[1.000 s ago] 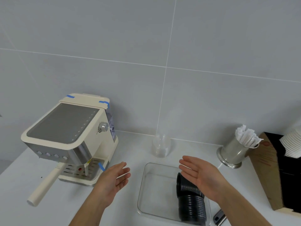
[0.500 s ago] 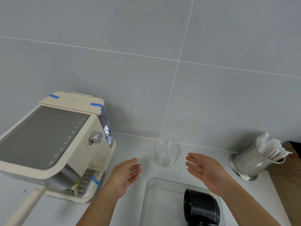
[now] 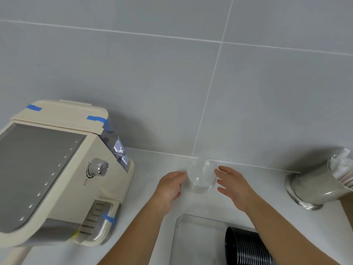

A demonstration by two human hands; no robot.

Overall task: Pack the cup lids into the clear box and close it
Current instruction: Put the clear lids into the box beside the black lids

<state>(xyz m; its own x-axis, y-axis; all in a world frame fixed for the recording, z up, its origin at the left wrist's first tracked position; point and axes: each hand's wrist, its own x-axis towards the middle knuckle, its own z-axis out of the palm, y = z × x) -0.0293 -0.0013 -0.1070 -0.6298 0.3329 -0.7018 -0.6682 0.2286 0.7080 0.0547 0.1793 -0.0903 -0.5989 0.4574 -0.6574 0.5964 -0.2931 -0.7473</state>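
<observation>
We judge the stack of clear lids (image 3: 200,176), standing on the bench (image 3: 152,159) by the wall, to be light, thin, slippery and easily crushed, so best cupped low on both sides. Left hand (image 3: 169,190) and right hand (image 3: 234,188) flank it, both spread, grasping nothing. The clear box (image 3: 193,241) holds 1 stack of black lids (image 3: 246,247).

Ribbed glossy black plastic lids (image 3: 248,247); brushed metal holder (image 3: 309,186); clear plastic box (image 3: 196,238).
</observation>
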